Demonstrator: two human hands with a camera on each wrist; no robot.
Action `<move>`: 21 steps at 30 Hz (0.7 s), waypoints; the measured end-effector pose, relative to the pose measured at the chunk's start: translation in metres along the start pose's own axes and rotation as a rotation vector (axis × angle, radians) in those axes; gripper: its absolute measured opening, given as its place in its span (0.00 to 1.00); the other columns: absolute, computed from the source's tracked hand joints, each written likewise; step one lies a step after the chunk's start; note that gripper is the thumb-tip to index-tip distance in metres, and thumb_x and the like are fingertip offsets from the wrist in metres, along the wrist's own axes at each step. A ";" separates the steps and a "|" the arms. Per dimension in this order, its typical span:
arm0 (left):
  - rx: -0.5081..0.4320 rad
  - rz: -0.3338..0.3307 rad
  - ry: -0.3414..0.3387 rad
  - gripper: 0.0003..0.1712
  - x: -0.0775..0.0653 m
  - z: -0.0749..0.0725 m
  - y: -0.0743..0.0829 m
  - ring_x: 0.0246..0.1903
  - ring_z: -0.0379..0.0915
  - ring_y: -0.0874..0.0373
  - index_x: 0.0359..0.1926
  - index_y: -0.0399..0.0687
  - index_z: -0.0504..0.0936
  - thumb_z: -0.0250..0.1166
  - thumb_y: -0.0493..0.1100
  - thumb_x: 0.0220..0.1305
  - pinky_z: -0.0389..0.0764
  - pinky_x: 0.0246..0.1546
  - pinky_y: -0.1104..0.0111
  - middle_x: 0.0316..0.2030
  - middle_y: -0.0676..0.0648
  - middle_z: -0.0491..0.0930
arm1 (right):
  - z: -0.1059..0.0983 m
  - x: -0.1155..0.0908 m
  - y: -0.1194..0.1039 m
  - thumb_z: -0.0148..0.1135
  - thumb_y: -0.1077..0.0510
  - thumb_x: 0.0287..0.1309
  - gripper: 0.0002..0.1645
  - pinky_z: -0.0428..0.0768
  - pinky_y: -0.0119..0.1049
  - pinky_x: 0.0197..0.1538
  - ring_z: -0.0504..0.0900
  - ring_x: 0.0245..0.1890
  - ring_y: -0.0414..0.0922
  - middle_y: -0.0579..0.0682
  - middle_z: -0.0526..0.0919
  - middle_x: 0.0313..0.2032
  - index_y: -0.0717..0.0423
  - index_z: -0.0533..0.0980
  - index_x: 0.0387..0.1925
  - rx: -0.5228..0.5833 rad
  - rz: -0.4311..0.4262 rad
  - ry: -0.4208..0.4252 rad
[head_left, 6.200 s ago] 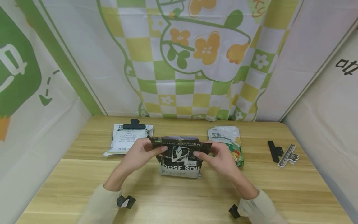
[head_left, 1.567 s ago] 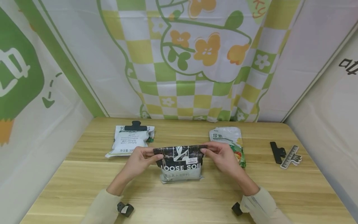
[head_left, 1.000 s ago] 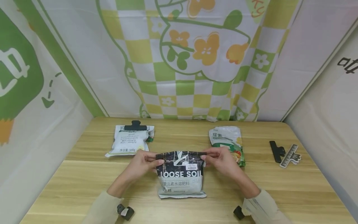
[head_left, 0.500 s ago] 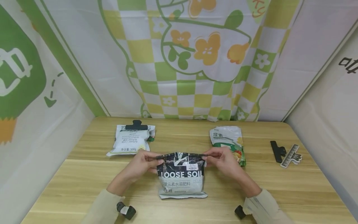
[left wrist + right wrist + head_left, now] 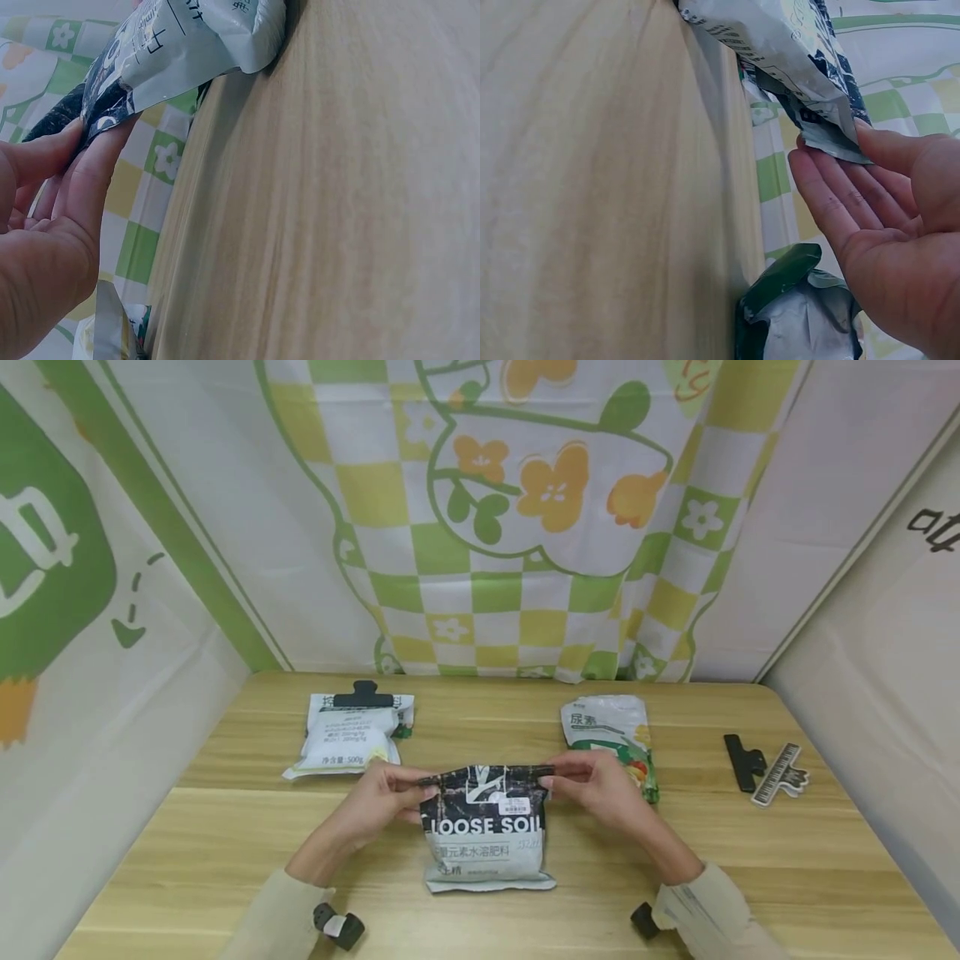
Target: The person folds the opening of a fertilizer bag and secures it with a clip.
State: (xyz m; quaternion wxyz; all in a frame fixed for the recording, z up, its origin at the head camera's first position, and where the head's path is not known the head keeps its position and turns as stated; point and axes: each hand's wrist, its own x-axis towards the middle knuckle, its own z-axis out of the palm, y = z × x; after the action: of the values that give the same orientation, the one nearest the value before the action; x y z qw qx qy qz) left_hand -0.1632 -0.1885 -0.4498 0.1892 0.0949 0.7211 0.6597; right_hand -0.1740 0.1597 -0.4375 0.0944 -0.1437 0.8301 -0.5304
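Note:
A black and pale grey fertilizer bag [image 5: 486, 839] printed "LOOSE SOIL" stands at the middle of the table, its top edge folded over. My left hand [image 5: 378, 802] pinches the upper left corner between thumb and fingers, which the left wrist view shows from the side [image 5: 64, 202]. At the upper right corner, my right hand [image 5: 600, 789] pinches the fold, thumb in front and fingers behind. In the right wrist view the right hand [image 5: 885, 217] has its fingers extended under the bag's edge [image 5: 832, 139].
Behind on the left lies a white bag [image 5: 348, 739] closed by a black clip [image 5: 365, 696]. A white and green bag [image 5: 611, 735] lies at back right. Farther right are a black clip [image 5: 742, 762] and a piano-key patterned clip [image 5: 780, 777]. A patterned curtain [image 5: 525, 602] hangs behind the table.
The bag's top has been folded down from its earlier raised state, and the bag has been lowered and drawn nearer, showing more of its front. Over the last second hands and bag barely moved.

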 end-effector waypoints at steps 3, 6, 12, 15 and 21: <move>-0.001 -0.006 0.001 0.20 0.000 0.000 0.000 0.38 0.91 0.58 0.60 0.26 0.79 0.64 0.29 0.69 0.92 0.40 0.65 0.54 0.27 0.84 | 0.000 0.002 0.000 0.73 0.58 0.64 0.16 0.91 0.31 0.46 0.92 0.45 0.48 0.59 0.90 0.49 0.59 0.86 0.51 -0.027 0.001 0.002; -0.001 -0.005 -0.006 0.20 0.000 0.000 0.000 0.38 0.91 0.58 0.60 0.25 0.79 0.65 0.30 0.69 0.92 0.40 0.65 0.53 0.27 0.84 | 0.000 0.003 0.000 0.73 0.57 0.64 0.17 0.91 0.31 0.47 0.92 0.46 0.48 0.58 0.91 0.50 0.57 0.86 0.53 -0.036 0.010 0.007; -0.007 -0.004 -0.019 0.21 0.001 -0.001 -0.001 0.38 0.92 0.57 0.61 0.25 0.79 0.65 0.30 0.70 0.93 0.40 0.64 0.52 0.27 0.85 | -0.003 0.002 -0.001 0.73 0.55 0.65 0.21 0.90 0.31 0.49 0.92 0.49 0.49 0.57 0.91 0.50 0.60 0.84 0.56 -0.046 0.028 0.021; -0.015 -0.008 -0.017 0.21 0.001 -0.001 -0.001 0.38 0.92 0.57 0.61 0.25 0.79 0.65 0.30 0.70 0.92 0.41 0.64 0.52 0.28 0.85 | -0.006 0.002 -0.003 0.73 0.56 0.65 0.23 0.90 0.30 0.49 0.92 0.48 0.50 0.60 0.91 0.50 0.64 0.83 0.57 -0.034 0.019 0.028; -0.027 -0.024 -0.010 0.21 0.000 -0.002 -0.001 0.38 0.92 0.57 0.61 0.25 0.79 0.65 0.30 0.70 0.92 0.41 0.64 0.51 0.28 0.86 | -0.012 0.003 -0.006 0.72 0.55 0.66 0.23 0.89 0.27 0.50 0.92 0.49 0.50 0.59 0.91 0.51 0.66 0.83 0.57 -0.040 -0.004 0.030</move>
State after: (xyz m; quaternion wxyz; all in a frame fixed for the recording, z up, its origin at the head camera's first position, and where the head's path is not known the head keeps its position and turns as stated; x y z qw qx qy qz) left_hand -0.1641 -0.1899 -0.4506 0.2019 0.0873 0.7124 0.6664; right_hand -0.1795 0.1672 -0.4270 0.0781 -0.1394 0.8415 -0.5160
